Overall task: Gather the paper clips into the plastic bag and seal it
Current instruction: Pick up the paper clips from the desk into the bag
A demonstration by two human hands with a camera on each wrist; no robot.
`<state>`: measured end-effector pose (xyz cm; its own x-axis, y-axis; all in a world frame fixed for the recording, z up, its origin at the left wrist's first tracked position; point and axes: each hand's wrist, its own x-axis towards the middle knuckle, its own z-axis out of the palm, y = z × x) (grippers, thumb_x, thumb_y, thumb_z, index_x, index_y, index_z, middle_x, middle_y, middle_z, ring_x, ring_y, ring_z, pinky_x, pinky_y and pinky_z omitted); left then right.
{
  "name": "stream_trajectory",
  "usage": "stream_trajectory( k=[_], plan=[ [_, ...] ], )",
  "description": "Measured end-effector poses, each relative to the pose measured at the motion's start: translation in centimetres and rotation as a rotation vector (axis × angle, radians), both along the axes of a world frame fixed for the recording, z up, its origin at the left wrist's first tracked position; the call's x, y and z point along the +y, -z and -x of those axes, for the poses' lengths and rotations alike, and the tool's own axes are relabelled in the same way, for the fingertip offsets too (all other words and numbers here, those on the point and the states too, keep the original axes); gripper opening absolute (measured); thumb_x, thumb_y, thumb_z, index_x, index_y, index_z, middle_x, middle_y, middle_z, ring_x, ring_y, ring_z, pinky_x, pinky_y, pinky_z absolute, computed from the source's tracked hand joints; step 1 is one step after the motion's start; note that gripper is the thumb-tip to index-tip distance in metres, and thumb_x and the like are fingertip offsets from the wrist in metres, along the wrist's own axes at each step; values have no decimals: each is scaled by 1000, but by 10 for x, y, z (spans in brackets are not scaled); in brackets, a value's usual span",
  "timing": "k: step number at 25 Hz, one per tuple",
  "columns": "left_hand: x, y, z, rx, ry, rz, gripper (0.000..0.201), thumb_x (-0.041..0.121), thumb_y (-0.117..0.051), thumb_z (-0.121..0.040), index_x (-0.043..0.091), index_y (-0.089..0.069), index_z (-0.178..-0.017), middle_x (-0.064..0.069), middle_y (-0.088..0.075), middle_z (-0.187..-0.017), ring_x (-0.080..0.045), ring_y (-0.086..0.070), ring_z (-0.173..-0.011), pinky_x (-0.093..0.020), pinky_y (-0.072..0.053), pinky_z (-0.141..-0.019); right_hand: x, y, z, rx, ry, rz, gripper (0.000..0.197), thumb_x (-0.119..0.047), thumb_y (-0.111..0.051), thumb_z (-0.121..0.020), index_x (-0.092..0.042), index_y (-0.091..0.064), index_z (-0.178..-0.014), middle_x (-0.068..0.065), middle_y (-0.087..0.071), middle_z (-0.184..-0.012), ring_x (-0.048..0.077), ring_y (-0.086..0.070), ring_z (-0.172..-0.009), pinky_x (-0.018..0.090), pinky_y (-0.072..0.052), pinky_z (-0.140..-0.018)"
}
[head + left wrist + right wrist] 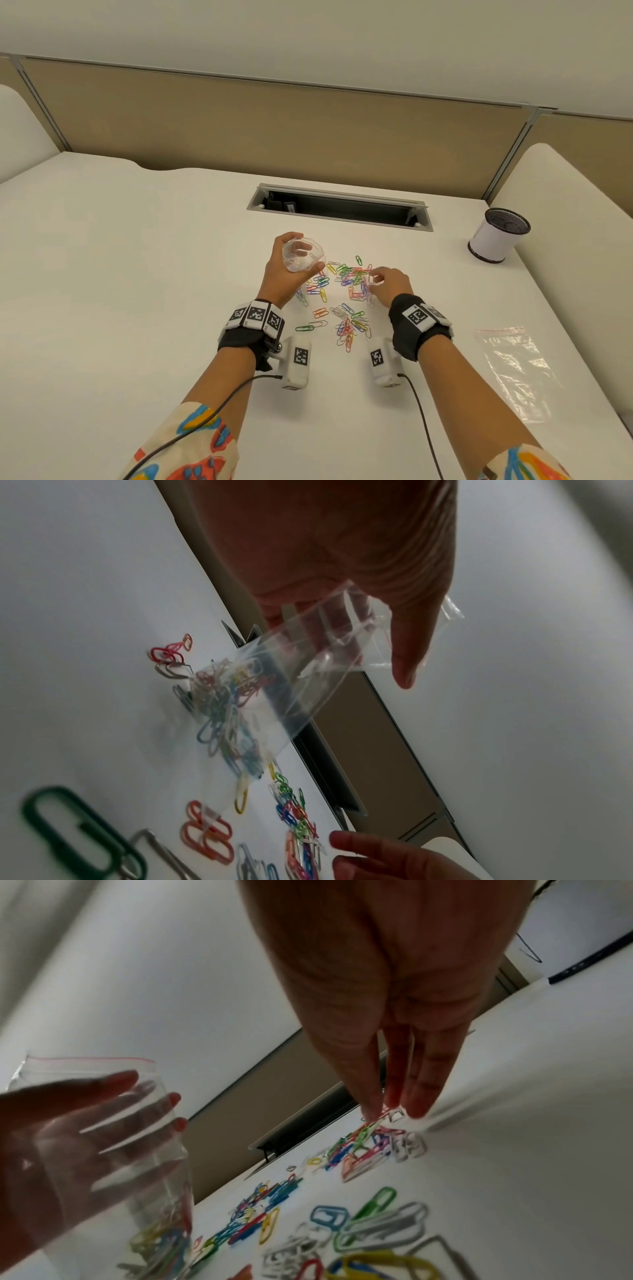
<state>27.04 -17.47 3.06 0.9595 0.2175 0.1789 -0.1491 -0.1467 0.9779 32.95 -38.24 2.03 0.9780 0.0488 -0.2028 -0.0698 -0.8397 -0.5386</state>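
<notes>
My left hand (297, 256) grips a clear zip plastic bag (311, 257) with a red strip, held upright above the white table with its mouth spread wide. Several coloured paper clips lie in the bottom of the bag (236, 704). More loose paper clips (346, 301) are scattered on the table between my hands. My right hand (376, 278) is down on the right side of the pile. In the right wrist view its fingertips (371, 1110) pinch a few clips off the heap, and the bag (150, 1150) stands to its left.
A second clear zip bag (513, 370) lies flat at the right of the white table (137, 274). A mesh pen cup (496, 240) stands at the far right. An open cable slot (339, 207) runs behind the clips, before a beige partition.
</notes>
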Motion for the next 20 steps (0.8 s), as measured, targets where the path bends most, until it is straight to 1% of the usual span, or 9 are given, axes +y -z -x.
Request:
stream_trajectory(
  k=[1,3,5,6,7,9,13,16,20],
  plan=[
    [0,-1,0,-2,0,2,62,11,-78,-72,28,-39,-116,12,-57,-101,-19,-59,-104,-32,-50,-91,1,0,-3,-27,24,0,45,-20,-62,-88,-11,-51,-131,16,-52,-134,30,-50,-123,33,-38,-105],
    [0,0,-2,5,2,6,62,10,-78,-72,27,-39,-117,13,-57,-102,-18,-58,-103,-29,-49,-90,3,2,-9,11,-1,85,62,-33,-63,-86,-17,-37,-140,16,-36,-146,32,-36,-134,40,-32,-111],
    [0,0,-3,7,1,9,63,9,-78,-72,27,-39,-117,14,-57,-102,-16,-58,-102,-27,-49,-89,8,3,-9,106,-119,196,79,-47,-62,-82,-25,-22,-147,12,-17,-156,33,-21,-143,44,-24,-115],
    [0,0,-4,7,0,8,63,10,-78,-72,27,-39,-118,14,-56,-102,-16,-58,-102,-27,-49,-89,12,4,-7,134,-177,236,82,-51,-62,-81,-28,-18,-147,10,-11,-158,33,-16,-144,45,-22,-116],
    [-1,0,-5,7,-1,3,63,10,-78,-71,26,-39,-118,15,-56,-102,-16,-58,-102,-27,-50,-90,16,6,-5,138,-226,264,82,-52,-61,-81,-31,-18,-147,8,-9,-159,33,-15,-145,46,-21,-116],
    [-2,1,-5,5,2,-2,63,10,-78,-72,26,-39,-118,16,-56,-102,-15,-58,-102,-27,-49,-90,22,7,-2,109,-297,301,72,-47,-59,-84,-30,-26,-145,7,-17,-157,32,-21,-143,45,-25,-116],
    [-4,0,-3,-1,11,18,62,7,-77,-72,24,-39,-117,13,-56,-102,-13,-58,-100,-20,-49,-84,29,-5,4,0,-401,383,44,-25,-56,-91,-20,-49,-135,10,-43,-144,29,-42,-131,33,-32,-110],
    [-5,-1,-1,1,17,7,63,8,-77,-72,25,-38,-118,12,-56,-102,-16,-58,-102,-23,-49,-86,29,-9,7,-18,-350,337,33,-13,-56,-90,-15,-62,-122,10,-56,-133,28,-52,-122,30,-40,-103],
    [-8,-4,6,0,27,-12,63,10,-77,-72,26,-37,-118,7,-56,-104,-18,-58,-104,-31,-50,-90,23,-7,15,-41,-224,226,23,-11,-59,-88,-12,-70,-108,8,-68,-118,26,-62,-108,29,-47,-95]
  ],
)
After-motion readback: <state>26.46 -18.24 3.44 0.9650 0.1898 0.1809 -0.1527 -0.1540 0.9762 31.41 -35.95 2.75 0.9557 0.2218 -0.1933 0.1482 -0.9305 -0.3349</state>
